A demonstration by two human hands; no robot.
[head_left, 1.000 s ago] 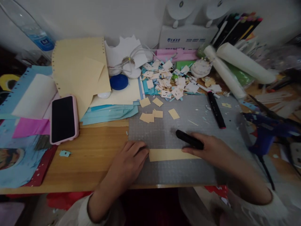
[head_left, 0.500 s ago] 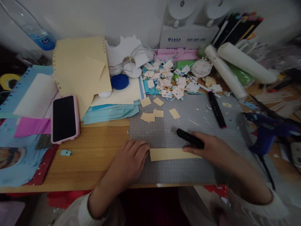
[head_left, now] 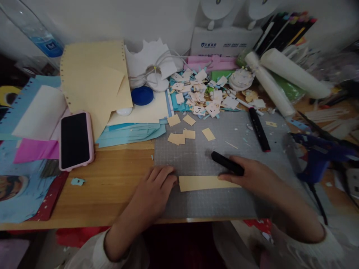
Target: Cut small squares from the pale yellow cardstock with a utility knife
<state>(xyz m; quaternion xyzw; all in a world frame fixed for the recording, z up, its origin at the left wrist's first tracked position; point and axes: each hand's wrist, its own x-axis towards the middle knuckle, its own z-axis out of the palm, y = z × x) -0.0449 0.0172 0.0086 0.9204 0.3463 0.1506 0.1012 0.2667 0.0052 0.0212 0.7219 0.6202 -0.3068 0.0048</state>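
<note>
A narrow pale-yellow paper strip (head_left: 199, 183) lies lengthwise on the grey cutting mat (head_left: 190, 205). At the strip's left end, my left hand (head_left: 155, 188) rests with its fingers curled together; what they hold, if anything, is hidden. My right hand (head_left: 252, 173) is closed round a long, black, round-ended tool (head_left: 226, 162) whose exact kind I cannot make out. The tool slants above the strip, and a digit of that hand touches the strip's right part. Beyond my hands, several small yellow paper rectangles (head_left: 208, 134) lie scattered on the mat.
Behind the mat is a heap of small paper cutouts (head_left: 199, 93), some with drawn faces. A black marker (head_left: 258, 129) and a blue glue gun (head_left: 314, 155) lie to the right. Leftward are a pink-cased phone (head_left: 75, 141), yellow paper sheets (head_left: 92, 74) and blue sheets (head_left: 131, 134).
Both hands stay almost in place, and the black tool and strip hold their positions. The left fingers shift very slightly; the whole view tilts a little.
</note>
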